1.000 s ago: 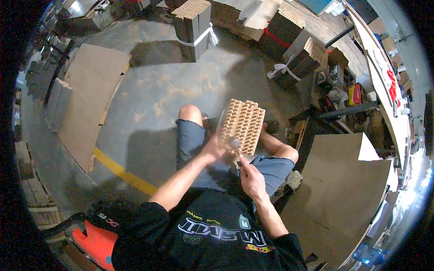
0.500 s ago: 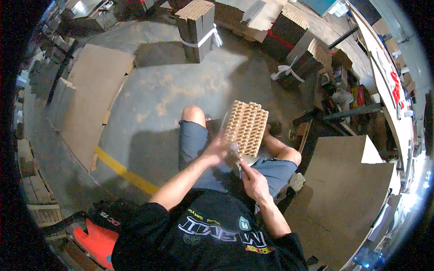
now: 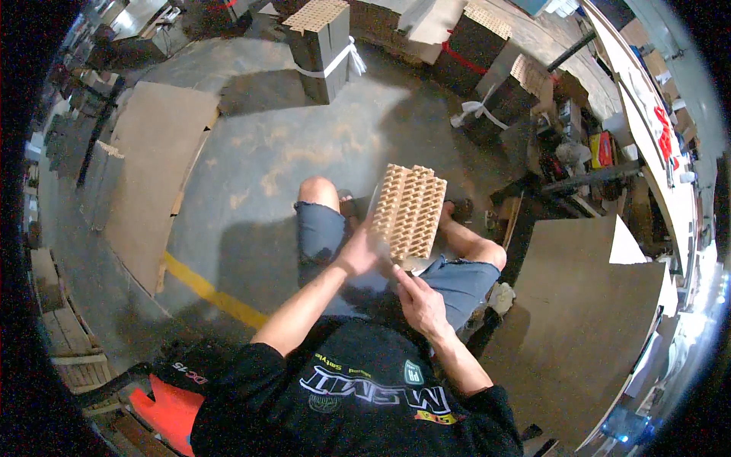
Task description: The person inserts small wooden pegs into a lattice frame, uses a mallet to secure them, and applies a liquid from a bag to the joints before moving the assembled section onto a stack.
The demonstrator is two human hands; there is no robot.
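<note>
Hammer-like tool point(image 3: 386, 255) with a blurred grey head, gripped by its handle in the right hand point(image 3: 423, 306), fingers wrapped round it. Laid the left hand point(image 3: 360, 250) along the lower left side of a tan ridged block point(image 3: 411, 213); could not tell whether those fingers were spread or pressed together, through blur and the block's edge. Had the block just in front of the body, between the bent legs, with rows of notched tips facing up. Held the tool's head at the block's lower left corner, right beside the left hand, but could not tell if it touched either.

Sat with knees apart in blue-grey shorts point(image 3: 464, 289) and a black shirt point(image 3: 358, 381). Faced a grey floor point(image 3: 251, 152), with a tall dark bundle point(image 3: 316, 61) tied in white ahead. Saw a red-banded bundle point(image 3: 468, 57) farther right and another white-tied bundle point(image 3: 512, 103) near it. Had a brown sheet point(image 3: 156, 160) to the left, beyond a yellow line point(image 3: 213, 292), a large brown board point(image 3: 567, 327) to the right, and a red-orange object point(image 3: 164, 411) at lower left.
</note>
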